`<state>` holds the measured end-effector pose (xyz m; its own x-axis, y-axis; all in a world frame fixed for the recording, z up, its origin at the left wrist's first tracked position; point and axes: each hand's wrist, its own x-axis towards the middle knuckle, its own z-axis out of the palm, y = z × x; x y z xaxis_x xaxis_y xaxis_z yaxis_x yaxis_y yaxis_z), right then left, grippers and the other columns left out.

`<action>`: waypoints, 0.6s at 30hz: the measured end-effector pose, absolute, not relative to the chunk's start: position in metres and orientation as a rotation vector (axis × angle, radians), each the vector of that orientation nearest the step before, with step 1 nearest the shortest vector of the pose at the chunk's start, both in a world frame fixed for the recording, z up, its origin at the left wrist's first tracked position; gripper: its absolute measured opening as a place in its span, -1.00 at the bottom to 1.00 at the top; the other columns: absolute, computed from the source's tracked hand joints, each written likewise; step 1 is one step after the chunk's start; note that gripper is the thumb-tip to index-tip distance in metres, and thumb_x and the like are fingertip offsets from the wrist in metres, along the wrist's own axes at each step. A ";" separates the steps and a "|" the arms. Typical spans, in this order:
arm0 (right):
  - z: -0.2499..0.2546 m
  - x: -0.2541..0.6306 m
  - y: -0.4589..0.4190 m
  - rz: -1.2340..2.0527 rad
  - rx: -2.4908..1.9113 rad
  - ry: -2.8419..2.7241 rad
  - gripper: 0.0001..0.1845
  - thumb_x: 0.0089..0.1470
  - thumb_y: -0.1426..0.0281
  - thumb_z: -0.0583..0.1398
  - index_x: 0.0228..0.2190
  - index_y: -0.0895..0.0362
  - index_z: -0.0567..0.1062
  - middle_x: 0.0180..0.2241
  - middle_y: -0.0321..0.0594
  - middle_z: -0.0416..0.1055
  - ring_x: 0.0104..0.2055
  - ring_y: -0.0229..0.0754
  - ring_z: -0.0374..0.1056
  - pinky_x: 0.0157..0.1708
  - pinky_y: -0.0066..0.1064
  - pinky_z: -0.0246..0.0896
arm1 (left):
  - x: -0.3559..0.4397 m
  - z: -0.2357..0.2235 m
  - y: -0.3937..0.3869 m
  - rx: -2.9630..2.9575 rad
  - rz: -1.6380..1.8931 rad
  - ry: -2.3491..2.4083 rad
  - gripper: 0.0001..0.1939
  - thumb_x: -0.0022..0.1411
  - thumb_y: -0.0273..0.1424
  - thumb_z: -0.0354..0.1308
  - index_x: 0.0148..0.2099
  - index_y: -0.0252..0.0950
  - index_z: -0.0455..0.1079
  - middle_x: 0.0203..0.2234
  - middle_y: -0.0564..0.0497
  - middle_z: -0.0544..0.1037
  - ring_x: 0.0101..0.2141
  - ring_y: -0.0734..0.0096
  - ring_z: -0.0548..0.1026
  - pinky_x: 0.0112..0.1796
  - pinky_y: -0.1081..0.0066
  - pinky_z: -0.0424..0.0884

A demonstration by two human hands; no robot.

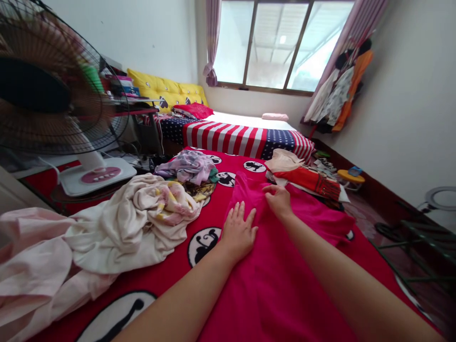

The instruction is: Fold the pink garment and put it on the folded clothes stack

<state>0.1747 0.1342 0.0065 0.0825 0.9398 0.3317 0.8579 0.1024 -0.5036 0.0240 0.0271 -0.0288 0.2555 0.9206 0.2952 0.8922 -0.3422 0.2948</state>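
Observation:
A bright magenta garment [270, 285] lies spread over a red blanket [167, 270] with black-and-white round prints. My left hand [239, 232] rests flat on its left side, fingers stretched out and slightly apart. Farther right, near the garment's far end, my right hand [278, 199] has its fingers curled and pinched on the cloth. One part of the garment, perhaps a sleeve, reaches right toward the blanket's edge. My forearms cover some of the fabric.
Left of my arms lie a crumpled cream cloth [124, 228], pale pink fabric [32, 266] and a lilac bundle [190, 166]. Folded clothes with an orange-red piece [309, 183] are at the right. A fan [96, 173] stands left; a striped bed [228, 137] lies beyond.

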 end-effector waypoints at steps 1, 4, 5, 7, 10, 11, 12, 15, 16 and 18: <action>0.007 0.180 0.131 0.146 -1.770 -1.769 -0.69 0.01 0.49 0.09 -0.28 0.09 0.59 -0.17 -0.16 0.46 -0.12 -0.13 0.39 -0.04 -0.35 0.24 | 0.024 -0.029 0.027 2.431 0.655 1.759 -0.42 0.31 -0.22 0.01 0.33 -0.24 0.13 0.31 -0.25 0.06 0.29 -0.06 0.01 0.22 0.03 0.02; 0.008 0.196 0.124 0.021 -1.843 -1.776 -0.71 -0.02 0.49 0.11 -0.35 0.09 0.62 -0.14 -0.12 0.44 -0.10 -0.03 0.37 -0.10 -0.25 0.27 | 0.024 -0.030 0.028 2.437 0.657 1.733 -0.45 0.33 -0.20 -0.02 0.31 -0.21 0.15 0.30 -0.24 0.10 0.29 -0.07 0.01 0.22 0.01 -0.01; 0.008 0.197 0.122 -0.051 -1.843 -1.792 -0.71 -0.03 0.50 0.12 -0.34 0.09 0.62 -0.14 -0.10 0.43 -0.08 0.00 0.36 -0.10 -0.22 0.27 | 0.024 -0.031 0.028 2.438 0.658 1.727 -0.46 0.33 -0.19 -0.03 0.31 -0.20 0.16 0.29 -0.24 0.11 0.29 -0.08 0.00 0.22 0.00 -0.02; 0.009 0.194 0.119 -0.200 -1.737 -1.851 -0.68 0.00 0.50 0.11 -0.23 0.11 0.59 -0.08 -0.08 0.42 0.00 0.02 0.32 -0.03 -0.19 0.24 | 0.024 -0.031 0.028 2.439 0.665 1.723 -0.46 0.33 -0.19 -0.05 0.30 -0.20 0.18 0.29 -0.24 0.13 0.28 -0.11 0.01 0.22 -0.01 -0.02; 0.007 0.174 0.118 -0.205 -1.391 -2.091 -0.60 0.14 0.41 0.07 -0.01 0.16 0.48 0.10 -0.08 0.33 0.15 -0.05 0.22 0.14 -0.23 0.11 | 0.024 -0.031 0.029 2.445 0.665 1.722 -0.47 0.33 -0.19 -0.05 0.29 -0.21 0.20 0.28 -0.26 0.13 0.28 -0.14 0.01 0.22 -0.01 -0.01; 0.004 0.167 0.120 -0.151 -1.306 -2.221 -0.56 0.18 0.35 0.04 0.07 0.16 0.41 0.17 -0.09 0.27 0.22 -0.08 0.15 0.19 -0.23 0.03 | 0.025 -0.030 0.029 2.447 0.662 1.724 -0.47 0.33 -0.19 -0.05 0.29 -0.23 0.20 0.28 -0.26 0.14 0.28 -0.13 0.02 0.22 0.00 -0.01; 0.001 0.161 0.122 -0.083 -1.281 -2.353 -0.50 0.22 0.28 0.02 0.15 0.16 0.32 0.23 -0.10 0.19 0.27 -0.09 0.07 0.23 -0.21 -0.04 | 0.025 -0.030 0.029 2.448 0.660 1.728 -0.47 0.33 -0.20 -0.05 0.29 -0.25 0.20 0.28 -0.26 0.14 0.28 -0.12 0.02 0.22 0.01 -0.01; -0.008 0.156 0.137 0.078 -1.612 -2.545 -0.32 0.25 0.10 -0.08 0.29 0.18 0.06 0.35 -0.11 -0.09 0.38 -0.06 -0.19 0.29 -0.04 -0.22 | 0.025 -0.028 0.028 2.432 0.654 1.752 -0.46 0.33 -0.19 -0.05 0.29 -0.26 0.21 0.28 -0.24 0.15 0.28 -0.08 0.02 0.23 0.02 -0.01; -0.009 0.156 0.143 0.079 -1.796 -2.506 -0.29 0.26 0.07 -0.11 0.30 0.19 0.03 0.36 -0.10 -0.15 0.38 -0.04 -0.22 0.28 0.00 -0.24 | 0.025 -0.027 0.028 2.424 0.650 1.758 -0.46 0.33 -0.18 -0.05 0.28 -0.24 0.21 0.28 -0.23 0.14 0.28 -0.08 0.02 0.23 0.01 -0.01; -0.006 0.156 0.152 0.003 -2.069 -2.370 -0.25 0.26 0.05 -0.14 0.29 0.27 0.05 0.35 0.00 -0.15 0.38 0.02 -0.21 0.27 0.07 -0.26 | 0.025 -0.027 0.027 2.414 0.642 1.758 -0.47 0.32 -0.18 -0.05 0.28 -0.22 0.22 0.29 -0.22 0.13 0.29 -0.08 0.02 0.23 -0.01 -0.02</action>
